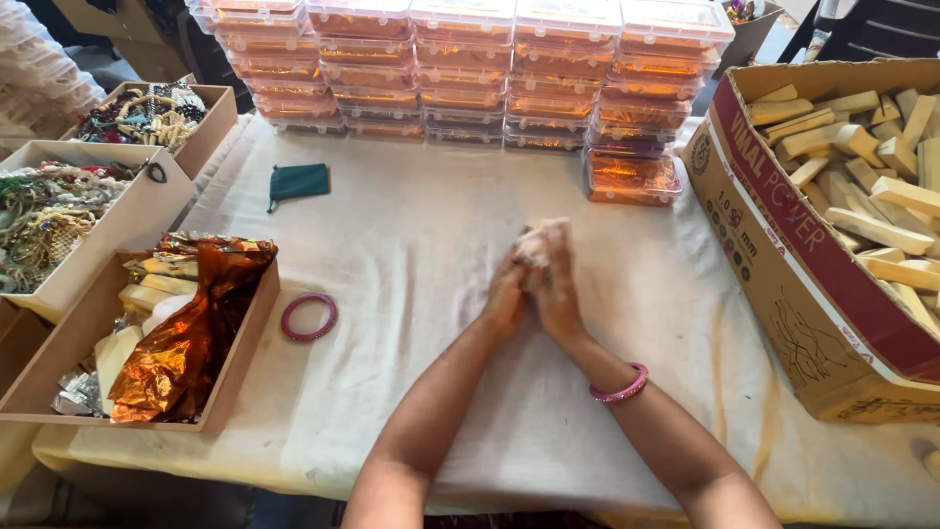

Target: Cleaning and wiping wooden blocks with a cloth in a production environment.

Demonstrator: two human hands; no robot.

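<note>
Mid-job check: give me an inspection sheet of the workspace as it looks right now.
Surface: table under a white cloth, with yellowish stains near the front right.
Job's things: small pale object, blurred, pressed between both hands.
Clutter: pink bangle and green pouch lying loose on the cloth.
Grippers: left hand and right hand clasped together around the object; a pink bangle on the right wrist.
Cables: nothing seen.
Surroundings: stacked clear plastic boxes at the back; cardboard box of wooden blocks on the right; trays of jewellery and orange foil on the left.
</note>
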